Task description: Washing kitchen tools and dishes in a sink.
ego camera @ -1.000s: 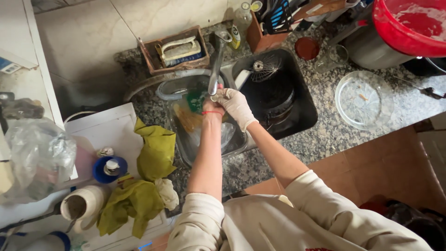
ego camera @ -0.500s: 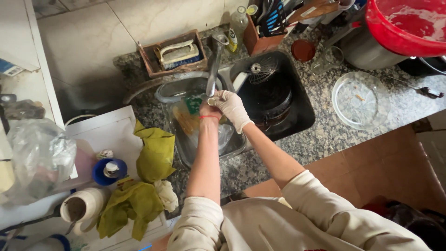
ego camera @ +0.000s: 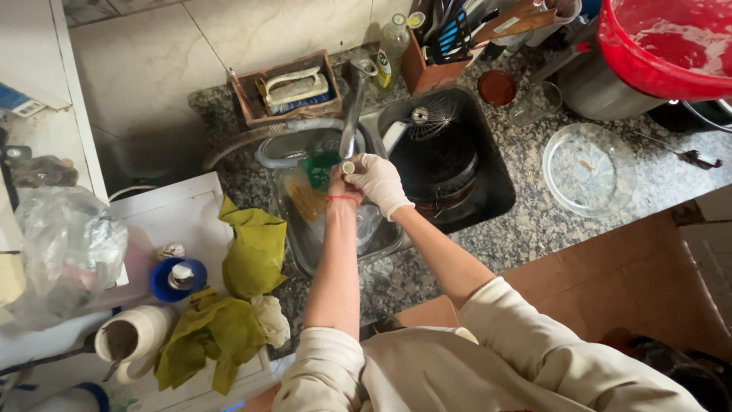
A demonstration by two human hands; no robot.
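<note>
Head view: gloved right hand (ego camera: 379,181) and left hand (ego camera: 341,183) clasp a small cup (ego camera: 348,167) under the faucet (ego camera: 352,114).

Both your arms stretch forward, sleeves pushed up. Your left hand (ego camera: 341,183) is bare, closed against your gloved right hand (ego camera: 379,181), fingers curled.

The left hand (ego camera: 341,185) is mostly concealed behind the gloved right hand (ego camera: 379,183); its grip cannot be determined. A small pale object (ego camera: 348,166) at the fingertips is too small to identify. The faucet (ego camera: 353,107) spout end is covered by both hands. The red basin (ego camera: 671,42) is cut off by the top and right edges. Contents of the plastic bag (ego camera: 65,248) are indistinct
</note>
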